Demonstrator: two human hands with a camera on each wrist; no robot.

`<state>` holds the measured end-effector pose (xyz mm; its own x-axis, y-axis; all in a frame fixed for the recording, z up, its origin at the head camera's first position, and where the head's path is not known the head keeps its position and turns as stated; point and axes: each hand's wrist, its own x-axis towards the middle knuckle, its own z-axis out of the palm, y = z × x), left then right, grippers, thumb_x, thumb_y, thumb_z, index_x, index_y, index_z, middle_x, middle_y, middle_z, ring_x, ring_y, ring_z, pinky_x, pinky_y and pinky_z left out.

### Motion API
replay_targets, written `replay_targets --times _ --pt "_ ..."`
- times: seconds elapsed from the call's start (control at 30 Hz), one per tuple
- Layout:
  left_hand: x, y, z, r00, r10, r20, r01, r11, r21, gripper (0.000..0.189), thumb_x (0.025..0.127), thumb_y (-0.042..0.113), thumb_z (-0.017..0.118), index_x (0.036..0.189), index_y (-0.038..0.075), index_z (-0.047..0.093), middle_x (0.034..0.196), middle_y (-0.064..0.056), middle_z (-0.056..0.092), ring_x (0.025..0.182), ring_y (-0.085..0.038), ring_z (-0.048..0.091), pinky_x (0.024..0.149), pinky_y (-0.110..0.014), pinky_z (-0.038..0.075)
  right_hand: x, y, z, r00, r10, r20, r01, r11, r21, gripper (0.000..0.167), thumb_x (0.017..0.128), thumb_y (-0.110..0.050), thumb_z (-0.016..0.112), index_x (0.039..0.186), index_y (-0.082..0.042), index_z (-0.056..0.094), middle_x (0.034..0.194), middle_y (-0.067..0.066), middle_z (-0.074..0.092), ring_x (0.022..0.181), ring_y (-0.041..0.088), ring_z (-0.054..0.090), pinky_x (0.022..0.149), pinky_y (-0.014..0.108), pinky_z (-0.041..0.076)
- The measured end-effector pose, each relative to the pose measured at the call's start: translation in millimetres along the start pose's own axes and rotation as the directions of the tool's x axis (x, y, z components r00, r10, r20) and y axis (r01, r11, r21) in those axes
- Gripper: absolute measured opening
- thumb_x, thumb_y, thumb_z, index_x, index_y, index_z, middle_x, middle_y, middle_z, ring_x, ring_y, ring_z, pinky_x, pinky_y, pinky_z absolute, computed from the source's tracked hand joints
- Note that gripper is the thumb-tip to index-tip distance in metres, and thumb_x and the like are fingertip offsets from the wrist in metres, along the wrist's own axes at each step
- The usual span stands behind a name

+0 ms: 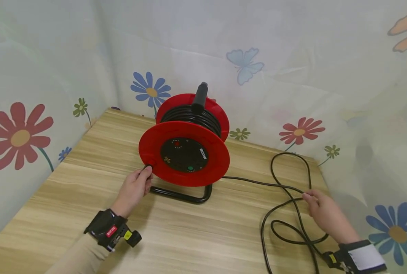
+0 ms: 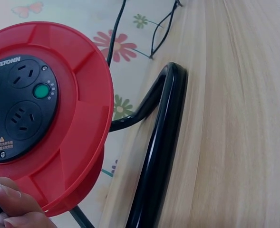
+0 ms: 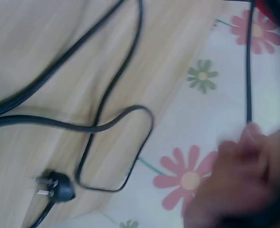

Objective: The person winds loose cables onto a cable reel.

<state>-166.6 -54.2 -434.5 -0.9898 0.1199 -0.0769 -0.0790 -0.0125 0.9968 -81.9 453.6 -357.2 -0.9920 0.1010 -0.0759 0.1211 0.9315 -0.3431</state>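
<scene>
A red cable reel [image 1: 217, 161] stands on the wooden table, wound with black cable [image 1: 189, 113]. My left hand [image 1: 133, 188] is at the lower left rim of its front disc and grips a small dark winding knob, mostly covered by the fingers. Sockets and a green button [image 2: 42, 90] show on the disc's dark centre in the left wrist view. To the right, my right hand [image 1: 328, 213] pinches the loose power cord [image 1: 251, 181], which runs fairly straight from the reel's lower side to the fingers. That hand is blurred in the right wrist view.
Loose cord loops [image 1: 275, 224] lie on the table near the right hand. The cord's plug [image 3: 61, 187] lies on the table in the right wrist view. A black tube stand [image 1: 179, 195] supports the reel, with a dark carrying grip [image 1: 200, 98] on top. Flowered cloth walls surround the table.
</scene>
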Motion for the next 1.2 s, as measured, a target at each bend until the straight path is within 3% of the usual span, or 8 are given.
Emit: replay_targets --times 0.13,0.3,0.4,0.63,0.97,1.2 --pt "0.0 -1.2 -0.9 1.000 0.010 0.003 -0.010 1.000 0.006 0.043 0.103 0.036 0.044 0.095 -0.006 0.049 0.062 -0.003 0.038 0.056 -0.015 0.038 0.052 -0.025 0.030 5.2 13 2 0.994 0.099 -0.055 -0.099 0.995 -0.004 0.062 0.100 -0.053 0.036 0.109 0.005 0.055 0.075 0.007 0.061 0.060 0.021 0.051 0.051 0.034 0.038" --pt "-0.1 1.0 -1.4 1.000 0.011 -0.006 -0.011 1.000 0.003 0.042 0.103 0.035 0.044 0.094 -0.006 0.049 0.061 -0.003 0.038 0.055 -0.015 0.037 0.051 -0.025 0.029 5.9 11 8 0.983 0.073 -0.168 -0.071 0.997 0.017 0.053 0.102 -0.045 0.040 0.101 0.004 0.059 0.070 0.006 0.056 0.058 0.020 0.048 0.050 0.033 0.037" --pt "0.1 3.4 -2.4 1.000 0.018 -0.025 -0.018 1.000 0.003 0.041 0.103 0.034 0.045 0.092 -0.005 0.049 0.060 -0.003 0.038 0.053 -0.014 0.037 0.050 -0.025 0.028 6.9 5 11 0.975 0.058 -0.214 -0.052 0.998 0.030 0.053 0.102 -0.043 0.041 0.104 0.006 0.060 0.075 0.011 0.058 0.062 0.023 0.052 0.051 0.034 0.040" --pt "1.4 8.5 -6.4 0.998 0.051 -0.031 -0.049 0.996 0.073 0.048 0.101 0.042 0.047 0.092 -0.004 0.050 0.061 -0.004 0.041 0.054 -0.015 0.039 0.050 -0.026 0.030 9.3 1 19 0.983 0.070 -0.170 -0.066 0.997 0.025 0.060 0.102 -0.045 0.040 0.115 0.011 0.056 0.097 0.023 0.064 0.081 0.031 0.060 0.063 0.043 0.048" --pt "2.1 11.3 -10.2 0.995 0.095 -0.019 -0.093 0.990 0.107 0.050 0.101 0.049 0.040 0.092 0.001 0.051 0.062 -0.006 0.040 0.056 -0.018 0.040 0.051 -0.028 0.032 11.3 -4 29 0.990 0.064 -0.123 -0.057 0.997 0.055 0.054 0.102 -0.044 0.040 0.111 0.007 0.058 0.088 0.014 0.062 0.072 0.023 0.053 0.059 0.034 0.042" --pt "3.3 16.7 -12.7 0.990 0.138 -0.036 -0.127 0.968 0.215 0.061 0.099 0.057 0.035 0.098 -0.001 0.053 0.066 -0.010 0.044 0.058 -0.023 0.043 0.051 -0.030 0.032 13.1 -10 32 0.994 0.065 -0.092 -0.058 0.996 0.074 0.057 0.101 -0.048 0.041 0.111 0.005 0.059 0.091 0.014 0.062 0.075 0.023 0.054 0.059 0.035 0.043"
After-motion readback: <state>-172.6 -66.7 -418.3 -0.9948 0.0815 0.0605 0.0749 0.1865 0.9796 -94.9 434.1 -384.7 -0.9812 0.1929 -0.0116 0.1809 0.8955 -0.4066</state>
